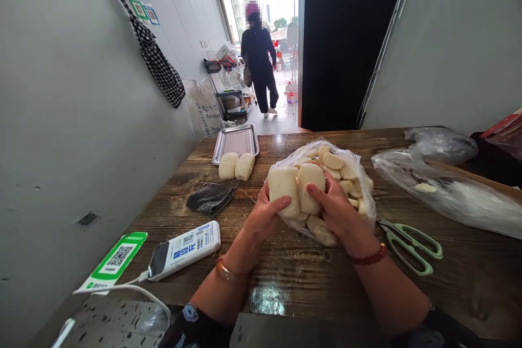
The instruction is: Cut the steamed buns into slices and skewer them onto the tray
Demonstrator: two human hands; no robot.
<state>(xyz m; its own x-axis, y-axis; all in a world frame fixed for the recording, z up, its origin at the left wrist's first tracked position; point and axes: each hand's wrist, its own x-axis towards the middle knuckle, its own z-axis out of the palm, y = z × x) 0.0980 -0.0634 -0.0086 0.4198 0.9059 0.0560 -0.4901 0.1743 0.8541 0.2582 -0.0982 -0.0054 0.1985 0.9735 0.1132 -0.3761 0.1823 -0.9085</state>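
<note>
My left hand (pixel 265 212) is closed round a pale steamed bun (pixel 282 187), its thumb across the front. Beside it, touching, a second steamed bun (pixel 310 185) is gripped by my right hand (pixel 337 204). Both buns are held upright above an open clear plastic bag (pixel 367 174) full of bun pieces (pixel 333 161), some showing cut faces. Two more steamed buns (pixel 235 166) rest at the near edge of a metal tray (pixel 254 144) farther left.
A dark grey cloth (pixel 210 198), a white power bank (pixel 185 250) and a green QR card (pixel 116 261) lie left. Scissors (pixel 408 244) with green handles lie right of the bag, before more plastic bags (pixel 457 190). A person (pixel 259 60) stands by the doorway.
</note>
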